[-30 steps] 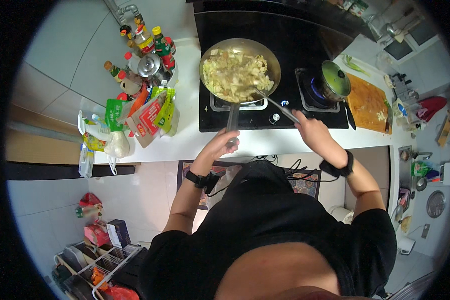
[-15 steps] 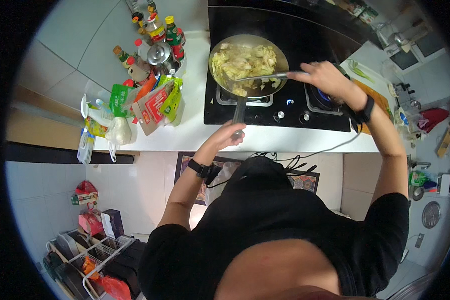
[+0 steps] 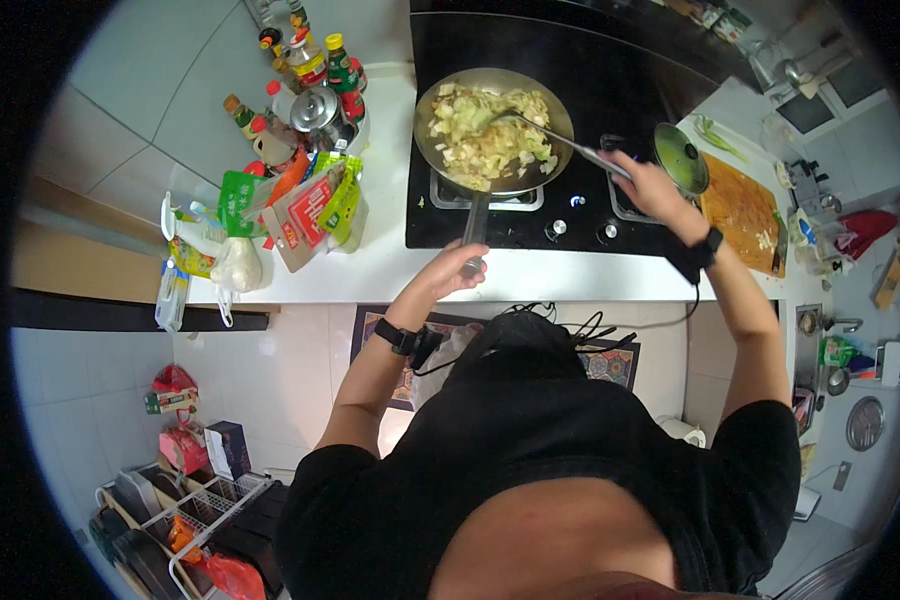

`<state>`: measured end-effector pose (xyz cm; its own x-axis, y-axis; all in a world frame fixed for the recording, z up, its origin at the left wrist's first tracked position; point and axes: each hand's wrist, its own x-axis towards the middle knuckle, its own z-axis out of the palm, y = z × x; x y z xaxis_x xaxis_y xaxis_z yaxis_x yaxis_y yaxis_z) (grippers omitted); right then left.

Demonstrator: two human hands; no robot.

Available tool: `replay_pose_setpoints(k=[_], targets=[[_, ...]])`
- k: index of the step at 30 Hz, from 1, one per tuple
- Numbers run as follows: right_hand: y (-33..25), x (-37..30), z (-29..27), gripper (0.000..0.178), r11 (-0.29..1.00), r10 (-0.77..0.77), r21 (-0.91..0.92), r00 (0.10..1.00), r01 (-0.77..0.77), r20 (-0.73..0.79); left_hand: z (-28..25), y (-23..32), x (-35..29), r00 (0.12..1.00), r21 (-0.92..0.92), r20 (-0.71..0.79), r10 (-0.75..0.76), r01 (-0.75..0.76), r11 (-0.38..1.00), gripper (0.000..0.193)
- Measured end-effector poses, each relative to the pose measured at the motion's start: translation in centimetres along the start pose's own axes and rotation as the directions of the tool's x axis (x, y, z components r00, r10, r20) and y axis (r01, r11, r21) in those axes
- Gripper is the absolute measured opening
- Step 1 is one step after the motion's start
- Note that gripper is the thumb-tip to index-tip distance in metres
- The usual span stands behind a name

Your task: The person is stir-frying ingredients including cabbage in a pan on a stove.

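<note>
Chopped cabbage (image 3: 470, 140) lies in a frying pan (image 3: 560, 110) on the left burner of the black gas stove (image 3: 610, 70). My left hand (image 3: 450, 271) is closed around the pan's handle, which points toward me. In my right hand (image 3: 650, 188) is the grey handle of a metal spatula (image 3: 560, 136). Its head is down among the cabbage near the pan's middle, partly covered by it. Beside my right hand, a lidded pot (image 3: 682, 160) with a glass lid sits at the right burner.
A wooden cutting board (image 3: 735, 205) with a knife (image 3: 779, 245) and chopped bits lies on the right. Bottles (image 3: 342, 70), a metal pot (image 3: 315, 108) and food packets (image 3: 305, 215) crowd the left counter. A black cable (image 3: 660, 318) hangs from my right wrist.
My right hand has moved down and left, with the spatula now angled from the upper left. Cabbage has shifted in the pan. My left hand stays on the handle.
</note>
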<state>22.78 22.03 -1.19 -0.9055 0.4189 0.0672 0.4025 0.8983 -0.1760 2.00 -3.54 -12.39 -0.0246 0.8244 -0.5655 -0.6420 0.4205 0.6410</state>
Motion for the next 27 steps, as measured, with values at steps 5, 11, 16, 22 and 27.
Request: replay_pose_setpoints(k=[5, 11, 16, 22, 27], targets=[[0.0, -6.8, 1.1, 0.036, 0.942, 0.115, 0.306, 0.989, -0.139, 0.095, 0.0, 0.1, 0.1, 1.000, 0.021, 0.011, -0.017, 0.016, 1.000, 0.019], [-2.8, -6.3, -2.7, 0.033, 0.930, 0.124, 0.327, 0.981, -0.167, 0.148, -0.1, -0.2, -0.1, 1.000, 0.022, -0.013, -0.010, 0.010, 1.000, 0.020], [-4.4, -1.9, 3.2, 0.033, 0.931, 0.226, 0.262, 0.965, -0.254, 0.135, -0.3, 0.2, 0.3, 0.999, 0.049, 0.024, -0.033, 0.031, 0.998, 0.025], [-3.3, -1.0, 1.1, 0.033, 0.920, 0.221, 0.312, 0.971, -0.237, 0.087, -0.2, 0.1, 0.0, 1.000, 0.041, -0.010, -0.030, 0.030, 0.999, 0.022], [1.2, -1.3, 0.6, 0.030, 0.838, 0.318, 0.469, 0.948, -0.280, -0.002, -0.1, 0.0, -0.2, 1.000, 0.012, 0.009, 0.003, -0.004, 1.000, 0.019]])
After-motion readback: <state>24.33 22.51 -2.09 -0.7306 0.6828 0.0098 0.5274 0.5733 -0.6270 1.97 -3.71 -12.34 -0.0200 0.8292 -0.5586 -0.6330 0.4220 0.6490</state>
